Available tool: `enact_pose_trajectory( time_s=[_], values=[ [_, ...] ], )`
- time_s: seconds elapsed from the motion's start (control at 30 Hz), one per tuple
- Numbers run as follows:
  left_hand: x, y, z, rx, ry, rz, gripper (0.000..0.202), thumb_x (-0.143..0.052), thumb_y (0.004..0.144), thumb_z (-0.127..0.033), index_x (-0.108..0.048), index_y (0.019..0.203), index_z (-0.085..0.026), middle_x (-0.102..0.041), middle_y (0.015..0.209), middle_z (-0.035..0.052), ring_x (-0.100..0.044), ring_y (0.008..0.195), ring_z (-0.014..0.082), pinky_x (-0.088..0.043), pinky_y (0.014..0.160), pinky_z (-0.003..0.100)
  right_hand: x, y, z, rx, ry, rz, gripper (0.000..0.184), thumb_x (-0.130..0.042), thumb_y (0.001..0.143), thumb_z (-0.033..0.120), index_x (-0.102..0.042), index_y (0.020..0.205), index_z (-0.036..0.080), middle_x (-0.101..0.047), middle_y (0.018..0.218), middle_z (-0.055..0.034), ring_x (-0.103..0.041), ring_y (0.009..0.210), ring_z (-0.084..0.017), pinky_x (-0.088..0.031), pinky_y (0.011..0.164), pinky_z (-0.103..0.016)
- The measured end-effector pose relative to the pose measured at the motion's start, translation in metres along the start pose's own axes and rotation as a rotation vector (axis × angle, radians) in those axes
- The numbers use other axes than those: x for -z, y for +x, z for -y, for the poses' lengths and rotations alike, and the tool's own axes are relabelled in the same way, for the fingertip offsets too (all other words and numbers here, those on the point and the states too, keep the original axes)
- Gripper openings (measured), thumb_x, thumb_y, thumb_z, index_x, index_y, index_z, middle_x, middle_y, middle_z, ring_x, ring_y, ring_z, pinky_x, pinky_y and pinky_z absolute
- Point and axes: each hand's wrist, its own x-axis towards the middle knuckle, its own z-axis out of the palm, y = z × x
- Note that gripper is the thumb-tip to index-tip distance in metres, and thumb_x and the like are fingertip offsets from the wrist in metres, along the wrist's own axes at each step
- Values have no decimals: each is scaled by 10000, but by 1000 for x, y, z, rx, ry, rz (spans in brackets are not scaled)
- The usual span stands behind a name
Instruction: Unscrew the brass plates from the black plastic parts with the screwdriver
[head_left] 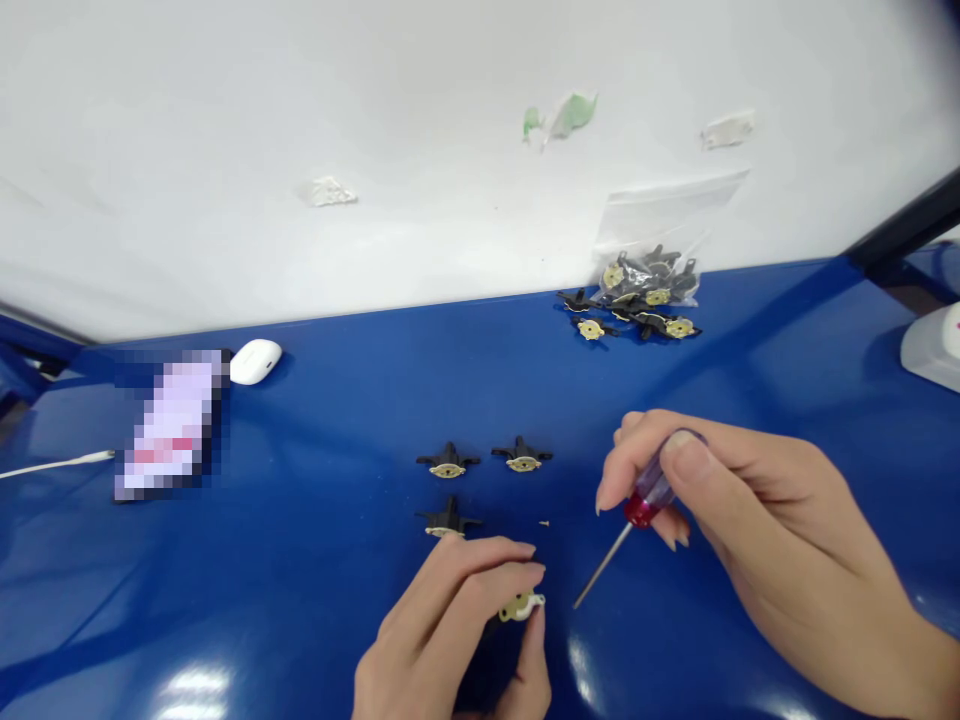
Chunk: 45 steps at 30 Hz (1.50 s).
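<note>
My right hand (772,530) grips a screwdriver (646,498) with a clear purple and red handle, its shaft slanting down to the left. The tip hangs free, a little right of my left hand (465,620). Between the fingers of my left hand is a small black part with a yellowish plate (517,606), mostly hidden by the fingers. Just beyond lie three similar black parts: one at the left (448,461), one at the right (523,455) and a nearer one (448,518) partly behind my left fingers. A tiny screw (544,523) rests on the blue table.
A clear plastic bag (651,240) with several black parts leans on the white wall, loose parts (637,318) before it. A phone (174,425) with a white cable (56,463) and a white earbud case (256,361) lie left. A white container (934,346) stands far right.
</note>
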Motion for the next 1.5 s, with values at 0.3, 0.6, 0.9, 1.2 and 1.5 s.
enact_pose_trajectory(
  time_s=[0.3, 0.6, 0.9, 1.2, 1.5],
  values=[
    [0, 6, 4, 11, -28, -8, 358, -744, 1046, -111, -755, 1365, -274, -834, 1162, -25, -821, 990, 83, -606, 1047, 127, 0, -2, -3, 29, -38, 27, 387, -580, 1162, 499, -817, 925, 306, -672, 823, 22, -559, 652, -95, -494, 616, -189],
    [2, 2, 4, 109, -10, 32, 451, -771, 1066, -209, -679, 1482, -356, -887, 1209, -52, -870, 1060, 153, -685, 1003, 210, -4, -2, -6, 95, -142, 27, 251, -609, 1169, 399, -800, 1012, 351, -706, 848, 62, -628, 719, -85, -508, 681, -170],
    [3, -3, 6, 152, 116, 23, 461, -794, 1065, -334, -671, 1504, -398, -901, 1222, -107, -892, 1058, 156, -678, 1049, 217, 0, -4, -7, 84, -151, 61, 230, -609, 1168, 381, -793, 1033, 350, -741, 909, 64, -650, 735, -82, -509, 683, -185],
    [1, 0, 8, 144, 68, 23, 461, -804, 1059, -295, -682, 1497, -368, -907, 1219, -58, -902, 1017, 193, -715, 991, 250, -2, -2, -6, 95, -142, 47, 223, -630, 1154, 379, -798, 1013, 341, -733, 881, 51, -645, 715, -97, -517, 678, -209],
    [0, 0, 7, 118, 40, 36, 451, -793, 1064, -245, -687, 1487, -360, -897, 1243, -64, -890, 1040, 157, -698, 988, 201, -1, -3, -4, 102, -153, 54, 155, -710, 1100, 359, -826, 1000, 338, -756, 851, 23, -662, 700, -133, -496, 627, -267]
  ],
)
